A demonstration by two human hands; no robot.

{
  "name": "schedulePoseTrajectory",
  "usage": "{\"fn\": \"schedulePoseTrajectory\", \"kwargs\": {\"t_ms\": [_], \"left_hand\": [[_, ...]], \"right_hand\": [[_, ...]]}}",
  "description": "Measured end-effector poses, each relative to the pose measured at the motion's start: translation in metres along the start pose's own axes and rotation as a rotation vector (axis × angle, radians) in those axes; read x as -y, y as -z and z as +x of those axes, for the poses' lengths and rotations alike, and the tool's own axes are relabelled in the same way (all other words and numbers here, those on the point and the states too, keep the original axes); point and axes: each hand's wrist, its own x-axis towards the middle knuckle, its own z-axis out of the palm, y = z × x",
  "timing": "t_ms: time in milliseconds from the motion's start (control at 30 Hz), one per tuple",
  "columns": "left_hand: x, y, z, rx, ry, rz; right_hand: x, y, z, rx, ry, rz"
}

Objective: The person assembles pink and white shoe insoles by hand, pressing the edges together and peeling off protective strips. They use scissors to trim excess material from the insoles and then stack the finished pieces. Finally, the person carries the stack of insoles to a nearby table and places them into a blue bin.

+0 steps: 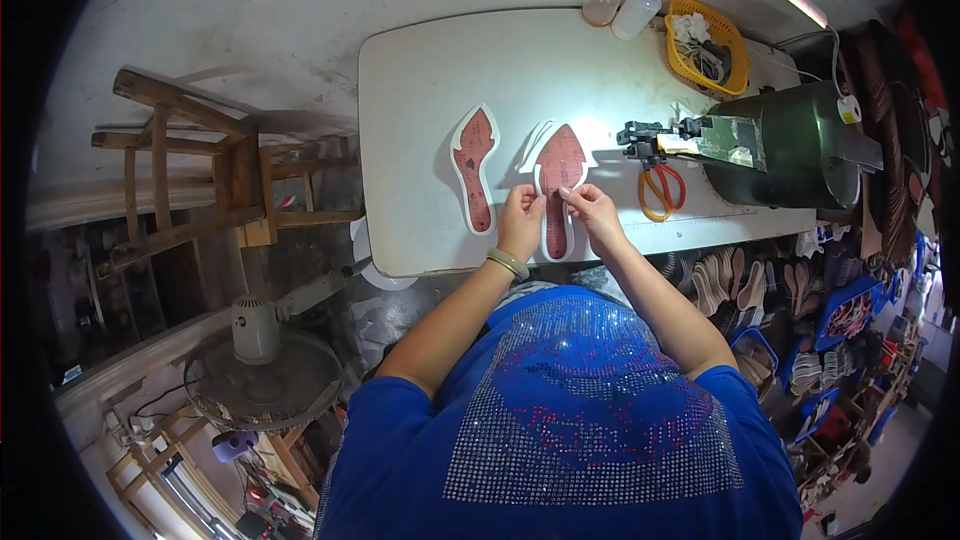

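On the white work table (420,90) lie two shoe-sole pieces, each red-brown with a white border. My left hand (520,222) and my right hand (592,208) both pinch the middle of the nearer sole piece (560,165), fingertips almost touching over it. A white strip curls off its left edge near my left fingers. The second sole piece (475,165) lies untouched to the left. A pale bracelet (508,262) circles my left wrist.
A green sewing machine (790,145) stands at the right with orange-handled scissors (662,190) beside it. Two squeeze bottles (622,5) and a yellow basket (710,45) sit at the far edge. A wooden chair (190,180) and a fan (262,375) are left; stacked soles (810,310) lie right.
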Motion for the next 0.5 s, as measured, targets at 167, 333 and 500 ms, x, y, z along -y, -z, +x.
{"fn": "schedulePoseTrajectory", "kwargs": {"t_ms": [167,333,500], "left_hand": [[-0.011,-0.001,-0.011,-0.059,-0.07,-0.091],[-0.082,0.022,-0.016,0.168,-0.04,-0.492],[-0.154,0.013,-0.017,0.655,0.171,-1.084]], "right_hand": [[0.024,-0.03,-0.023,-0.003,0.098,0.096],[0.078,-0.025,-0.058,0.261,0.271,0.297],[0.104,-0.032,-0.107,0.309,0.342,0.341]]}}
